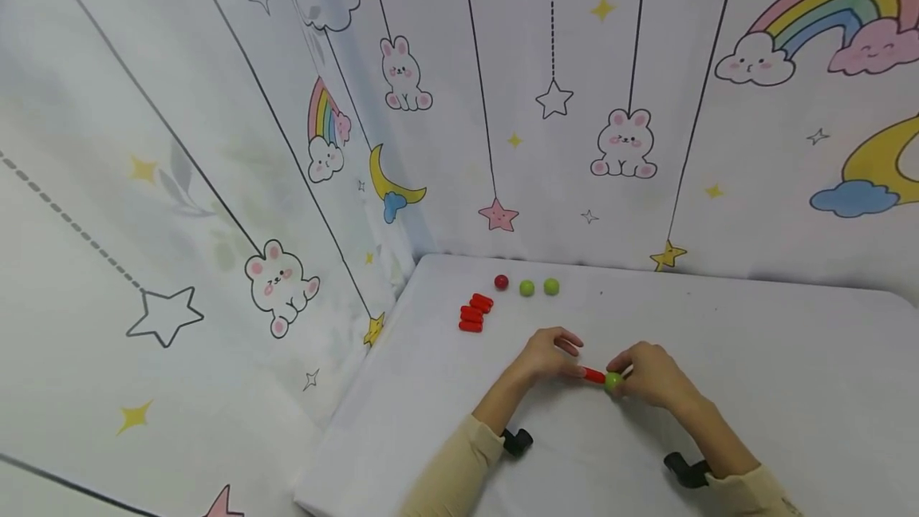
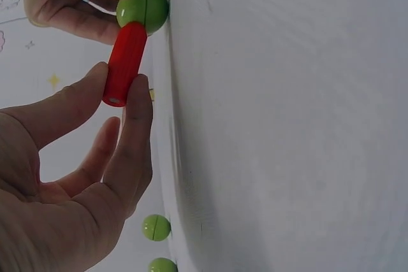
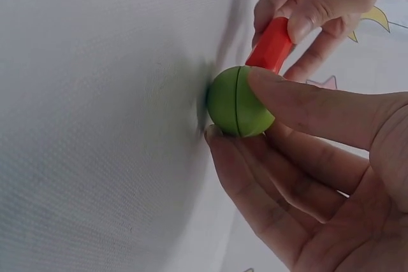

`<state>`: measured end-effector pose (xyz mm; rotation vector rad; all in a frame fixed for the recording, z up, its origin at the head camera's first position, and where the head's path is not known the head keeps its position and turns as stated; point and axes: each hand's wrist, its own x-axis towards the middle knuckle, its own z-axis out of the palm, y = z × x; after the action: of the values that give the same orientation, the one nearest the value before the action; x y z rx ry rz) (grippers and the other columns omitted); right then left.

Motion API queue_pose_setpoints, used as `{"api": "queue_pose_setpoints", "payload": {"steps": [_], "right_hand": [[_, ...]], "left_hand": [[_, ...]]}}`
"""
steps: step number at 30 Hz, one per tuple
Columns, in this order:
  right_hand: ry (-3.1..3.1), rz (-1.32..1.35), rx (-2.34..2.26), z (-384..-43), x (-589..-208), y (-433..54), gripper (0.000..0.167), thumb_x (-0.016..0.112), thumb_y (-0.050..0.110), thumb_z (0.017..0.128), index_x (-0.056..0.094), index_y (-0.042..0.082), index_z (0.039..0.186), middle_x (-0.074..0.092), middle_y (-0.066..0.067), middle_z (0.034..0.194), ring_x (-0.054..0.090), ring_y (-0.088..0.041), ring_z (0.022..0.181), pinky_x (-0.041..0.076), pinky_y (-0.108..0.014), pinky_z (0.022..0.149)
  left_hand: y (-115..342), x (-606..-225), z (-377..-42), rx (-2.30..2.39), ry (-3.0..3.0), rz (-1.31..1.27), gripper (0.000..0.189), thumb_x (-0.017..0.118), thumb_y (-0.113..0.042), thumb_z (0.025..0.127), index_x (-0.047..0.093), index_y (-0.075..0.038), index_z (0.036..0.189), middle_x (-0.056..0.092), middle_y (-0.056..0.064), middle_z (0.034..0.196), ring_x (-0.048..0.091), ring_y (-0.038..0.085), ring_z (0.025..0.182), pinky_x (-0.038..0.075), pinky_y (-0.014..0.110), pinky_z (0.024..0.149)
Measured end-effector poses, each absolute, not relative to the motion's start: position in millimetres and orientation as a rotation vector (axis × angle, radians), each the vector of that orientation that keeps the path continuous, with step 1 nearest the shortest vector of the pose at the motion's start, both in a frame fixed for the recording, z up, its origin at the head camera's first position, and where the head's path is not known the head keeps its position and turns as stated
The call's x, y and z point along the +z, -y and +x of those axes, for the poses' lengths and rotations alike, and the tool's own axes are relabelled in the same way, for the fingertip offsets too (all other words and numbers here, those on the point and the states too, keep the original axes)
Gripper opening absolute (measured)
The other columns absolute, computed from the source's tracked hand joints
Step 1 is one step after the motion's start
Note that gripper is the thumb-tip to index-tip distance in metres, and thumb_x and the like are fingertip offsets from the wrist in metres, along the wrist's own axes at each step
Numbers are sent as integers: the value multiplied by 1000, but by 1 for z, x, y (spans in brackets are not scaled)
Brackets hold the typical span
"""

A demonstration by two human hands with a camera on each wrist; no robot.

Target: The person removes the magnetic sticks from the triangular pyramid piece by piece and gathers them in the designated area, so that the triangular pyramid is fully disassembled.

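Observation:
My left hand (image 1: 547,355) pinches a red rod (image 2: 125,65) between thumb and fingertips. The rod's far end meets a green ball (image 3: 239,101) with a seam round its middle. That ball is held between the thumb and fingers of my right hand (image 1: 652,374), low against the white table. In the left wrist view the rod points from the left hand (image 2: 83,170) up to the ball. The right wrist view shows the rod touching the ball beside the right thumb; whether the two are joined cannot be seen.
Toward the back left of the white table (image 1: 790,389) lie several red rods (image 1: 471,315) side by side. Behind them sit a red ball (image 1: 501,282) and two more green balls, one left (image 1: 527,288) and one right (image 1: 551,286). A patterned curtain (image 1: 531,166) hangs behind the table.

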<state>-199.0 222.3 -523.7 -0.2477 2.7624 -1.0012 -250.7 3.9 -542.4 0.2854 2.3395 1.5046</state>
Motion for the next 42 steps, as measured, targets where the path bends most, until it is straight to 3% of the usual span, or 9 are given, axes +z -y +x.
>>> {"api": "queue_pose_setpoints", "payload": {"steps": [13,20,27,34,42], "right_hand": [[-2724,-249,-1020,-196,-520,-216,24,89,5,78,81,3,101,76,-5,96,70,-20,84,59,-37,69],[-2769,-244,-981,-195,-516,-232,26,88,1,74,79,0,99,75,-7,94,68,-19,81,57,-35,65],[-2778,-274,-1000,-195,-518,-238,26,88,1,73,79,1,98,75,-5,91,66,-18,78,55,-35,64],[-2753,-243,-1020,-194,-518,-236,26,88,0,74,79,1,98,75,-6,93,65,-19,79,55,-35,63],[-2746,-218,-991,-195,-514,-236,26,88,2,75,79,1,99,75,-7,94,65,-19,80,55,-35,65]], "left_hand": [[12,-541,-258,1473,-2302,339,40,89,-3,80,75,-11,116,74,8,105,64,11,84,53,26,73],[38,-534,-273,1622,-2275,218,44,87,1,79,73,-6,120,70,11,107,67,18,84,58,30,73],[49,-525,-278,1595,-2276,249,44,87,-6,83,72,-10,124,71,12,114,69,18,87,60,32,79],[70,-517,-281,1587,-2323,285,48,88,-11,83,69,-7,128,72,10,113,69,18,90,60,33,80],[111,-514,-288,1753,-2253,216,51,87,-4,83,67,0,129,70,21,117,73,23,89,62,35,83]]}}
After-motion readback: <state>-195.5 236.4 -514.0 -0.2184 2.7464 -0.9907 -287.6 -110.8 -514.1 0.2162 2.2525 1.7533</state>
